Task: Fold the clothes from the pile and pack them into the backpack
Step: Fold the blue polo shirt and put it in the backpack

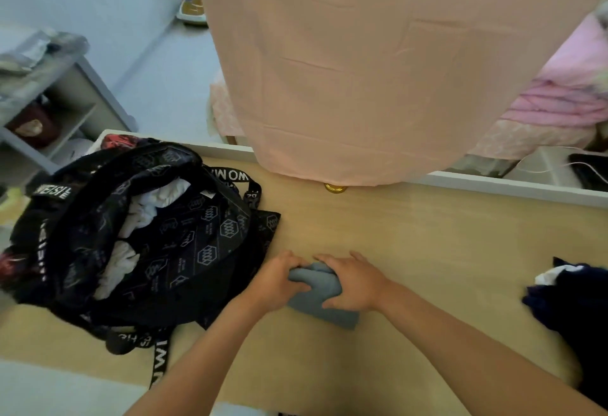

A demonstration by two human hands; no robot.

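Two bare forearms reach in from 6 o'clock over the wooden table (444, 234). The left hand (279, 279) and right hand (353, 282) sit side by side, each with fingers curled over the far end of a small grey garment (320, 303). It is bunched between them, and its flat near end lies on the table just below the right thumb. At 3 o'clock from the hands, well apart, lies the dark navy pile (572, 303) with a bit of white showing. At 9 o'clock, just beside the left hand, the black printed backpack (184, 241) gapes open with white clothes (148, 208) inside. Farther, at 12 o'clock, a gold knob (335, 187) sits at the table's far edge under a hanging peach sheet (362, 70).
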